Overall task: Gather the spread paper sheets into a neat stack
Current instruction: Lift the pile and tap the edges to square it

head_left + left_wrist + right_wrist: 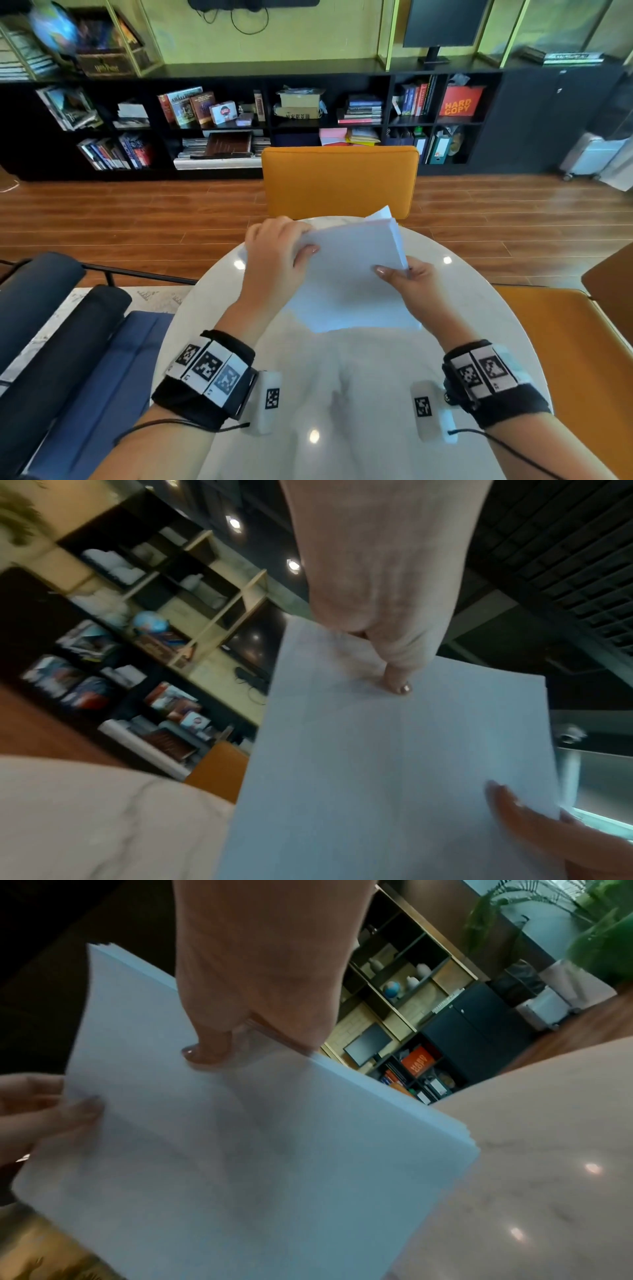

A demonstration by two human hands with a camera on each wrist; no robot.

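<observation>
Wrist bands (209, 371) framing shot; left hand (274, 251) and right hand (416, 281) pinching paper sheets (349, 274) at opposite edges, fingers curled, raised above desk (342, 394). Sheets light, floppy, slippery; edge grip looking best.

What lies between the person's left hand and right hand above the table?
The stack of paper sheets, gripped by the left hand and the right hand; the head view shows it.

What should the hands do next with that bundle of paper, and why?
Probably tap the paper stack on its lower edge against the table to square it. Both the left hand and right hand hold it tilted, and one sheet corner juts out at the far end.
</observation>
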